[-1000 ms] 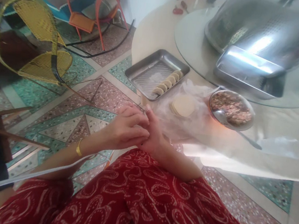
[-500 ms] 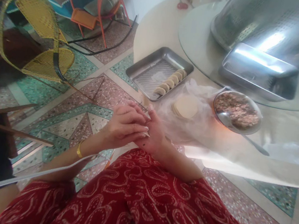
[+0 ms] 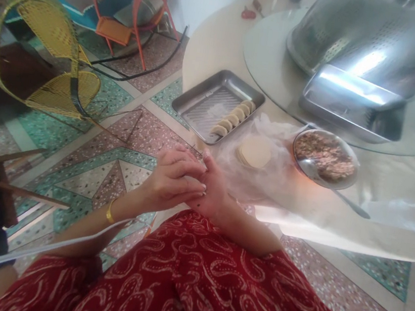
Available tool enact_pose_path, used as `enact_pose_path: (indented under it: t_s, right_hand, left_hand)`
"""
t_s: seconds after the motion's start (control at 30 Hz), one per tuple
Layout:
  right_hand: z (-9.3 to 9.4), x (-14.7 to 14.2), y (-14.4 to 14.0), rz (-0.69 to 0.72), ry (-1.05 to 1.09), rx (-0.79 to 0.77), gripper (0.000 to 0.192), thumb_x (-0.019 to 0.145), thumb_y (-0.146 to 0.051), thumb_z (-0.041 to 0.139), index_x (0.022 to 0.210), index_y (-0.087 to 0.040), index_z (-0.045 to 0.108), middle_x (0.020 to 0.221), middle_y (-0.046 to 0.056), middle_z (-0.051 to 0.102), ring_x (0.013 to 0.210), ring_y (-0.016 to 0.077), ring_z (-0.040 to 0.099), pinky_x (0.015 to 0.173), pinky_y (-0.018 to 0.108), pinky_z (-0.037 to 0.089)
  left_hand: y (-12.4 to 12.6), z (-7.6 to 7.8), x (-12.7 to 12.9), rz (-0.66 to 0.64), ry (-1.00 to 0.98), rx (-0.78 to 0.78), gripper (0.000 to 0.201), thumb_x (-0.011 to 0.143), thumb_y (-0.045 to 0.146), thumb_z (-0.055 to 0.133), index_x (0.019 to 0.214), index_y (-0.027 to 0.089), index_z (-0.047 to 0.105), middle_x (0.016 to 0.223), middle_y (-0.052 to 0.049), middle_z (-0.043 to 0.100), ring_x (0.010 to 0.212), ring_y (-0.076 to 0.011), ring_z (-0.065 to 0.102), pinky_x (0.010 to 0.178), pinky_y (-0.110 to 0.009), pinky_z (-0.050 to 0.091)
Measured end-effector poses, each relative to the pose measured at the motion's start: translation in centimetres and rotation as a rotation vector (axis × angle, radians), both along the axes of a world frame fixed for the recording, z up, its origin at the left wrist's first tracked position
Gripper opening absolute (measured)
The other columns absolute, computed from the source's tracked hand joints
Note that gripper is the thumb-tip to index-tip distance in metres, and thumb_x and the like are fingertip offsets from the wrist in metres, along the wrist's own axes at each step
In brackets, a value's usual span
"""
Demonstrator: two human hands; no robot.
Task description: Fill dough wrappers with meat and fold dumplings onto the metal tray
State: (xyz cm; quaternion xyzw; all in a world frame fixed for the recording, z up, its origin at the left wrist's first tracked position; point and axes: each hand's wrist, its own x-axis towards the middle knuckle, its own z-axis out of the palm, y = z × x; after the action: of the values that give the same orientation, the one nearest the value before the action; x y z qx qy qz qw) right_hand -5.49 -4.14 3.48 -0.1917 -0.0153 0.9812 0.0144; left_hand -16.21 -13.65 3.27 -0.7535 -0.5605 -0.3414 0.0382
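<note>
Pressing together at frame centre, the left hand (image 3: 171,181) and right hand (image 3: 212,192) close over something hidden, likely a dumpling. Five folded dumplings (image 3: 233,118) line the steel tray (image 3: 195,100); wrappers (image 3: 254,151) and filling bowl (image 3: 325,156) remain.

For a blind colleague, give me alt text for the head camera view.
Left hand and right hand press together above a red-patterned lap, at the edge of a table holding a tray of dumplings, wrappers and a filling bowl.
</note>
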Motion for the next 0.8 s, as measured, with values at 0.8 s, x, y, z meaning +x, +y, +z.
enact_pose_path:
  t_s: [0.8]
  right_hand:
    - [0.1, -0.1, -0.4, -0.018, -0.015, 0.069, 0.057, 0.099, -0.051, 0.015, 0.106, -0.023, 0.063, 0.078, 0.001, 0.065, 0.063, 0.0129, 0.059, 0.048, 0.02, 0.046]
  left_hand:
    - [-1.5, -0.1, -0.2, 0.193, 0.073, 0.099, 0.014, 0.086, 0.038, 0.069, 0.1, 0.035, 0.064, 0.111, 0.003, 0.071, 0.105, -0.0241, 0.063, 0.086, -0.045, 0.048]
